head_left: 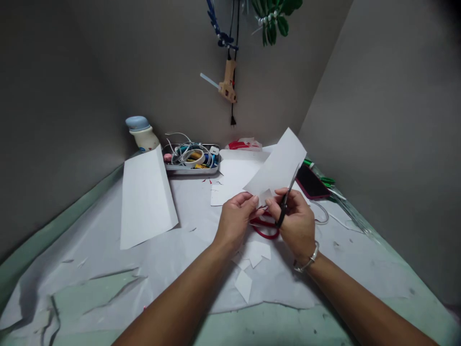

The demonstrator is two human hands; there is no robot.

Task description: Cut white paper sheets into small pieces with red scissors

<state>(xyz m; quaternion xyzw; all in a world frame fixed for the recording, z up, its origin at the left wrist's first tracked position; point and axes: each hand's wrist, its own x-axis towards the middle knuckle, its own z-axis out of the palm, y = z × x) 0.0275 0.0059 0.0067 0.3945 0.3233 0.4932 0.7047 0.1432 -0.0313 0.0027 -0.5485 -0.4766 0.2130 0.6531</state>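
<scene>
My left hand pinches the lower edge of a white sheet of paper, which rises up and to the right. A small white paper piece shows between my two hands. In my right hand is a pair of scissors with dark handles, its blades pointing up in front of the sheet. The right thumb and fingertips come close to the small piece; whether they grip it I cannot tell. Red scissor-like handles lie on the table below my hands. Several cut paper pieces lie nearer to me.
A folded white sheet stands at left, by a blue-lidded jar. A metal tray holds cables, tape and small items. A phone lies at right. A glue gun hangs on the wall. Torn white paper covers the table.
</scene>
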